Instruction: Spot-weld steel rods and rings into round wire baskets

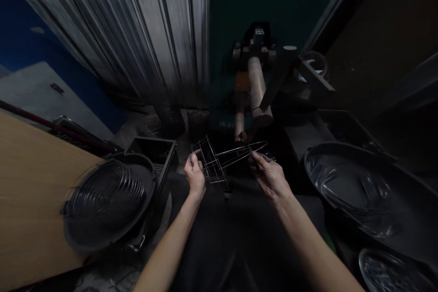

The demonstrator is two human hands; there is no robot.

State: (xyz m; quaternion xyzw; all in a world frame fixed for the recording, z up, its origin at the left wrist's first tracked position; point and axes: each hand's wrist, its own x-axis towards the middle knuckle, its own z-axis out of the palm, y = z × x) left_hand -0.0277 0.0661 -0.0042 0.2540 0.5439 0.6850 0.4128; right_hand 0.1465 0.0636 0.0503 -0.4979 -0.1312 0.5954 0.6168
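A small wire frame (214, 160) with a crossed grid on its left and a long pointed loop on its right is held up between my hands. My left hand (195, 174) is closed on the grid's left side, thumb on top. My right hand (268, 171) pinches the lower wire of the pointed loop. Just beyond the frame, the cylindrical arms (259, 89) of a green machine (224, 32) point toward me, apart from the wires.
On the left, a round tray (77, 232) holds stacked wire rings beside a black crate (173, 146). A large dark basin (313, 148) with wire pieces and a smaller bowl (364, 260) of small parts are on the right. Corrugated metal (137, 23) stands behind.
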